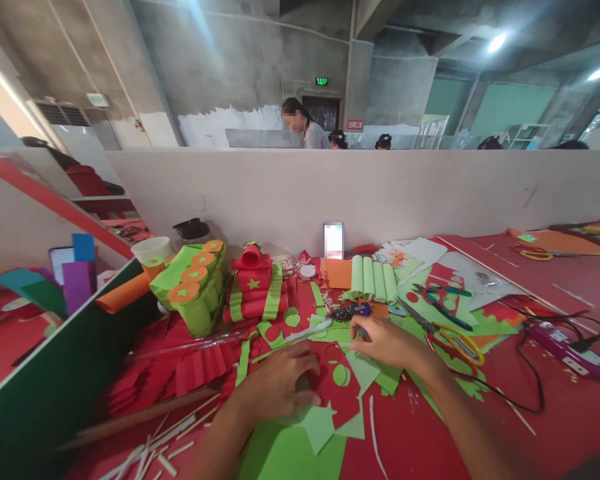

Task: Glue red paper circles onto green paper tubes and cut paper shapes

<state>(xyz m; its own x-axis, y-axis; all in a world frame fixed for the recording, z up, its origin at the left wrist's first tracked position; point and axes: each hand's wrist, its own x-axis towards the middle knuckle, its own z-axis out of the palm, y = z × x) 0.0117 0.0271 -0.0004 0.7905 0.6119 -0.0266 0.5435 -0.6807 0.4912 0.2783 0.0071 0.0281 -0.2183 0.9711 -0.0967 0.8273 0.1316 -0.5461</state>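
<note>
My left hand [283, 380] rests low over the cut paper on the table, fingers bent, with a gap between thumb and forefinger. Beneath and beside it lie pale green paper pieces [320, 427] and a red sheet [330, 387] with small green ovals [340, 375]. To the right, my right hand [383, 341] has its fingers curled around a small dark thing [363, 333], mostly hidden by the fingers. Just beyond that hand is a dark, glittery bundle [350, 311] with a blue end. Yellow-handled scissors [457, 343] lie to its right.
Green egg-carton-like rolls with orange discs [195, 287], red rolls [255, 293] and light green rolls [374, 278] stand at the back. A phone [334, 240] leans on the partition [360, 193]. Pliers [445, 303], a power strip [570, 350] and sticks [180, 437] lie around.
</note>
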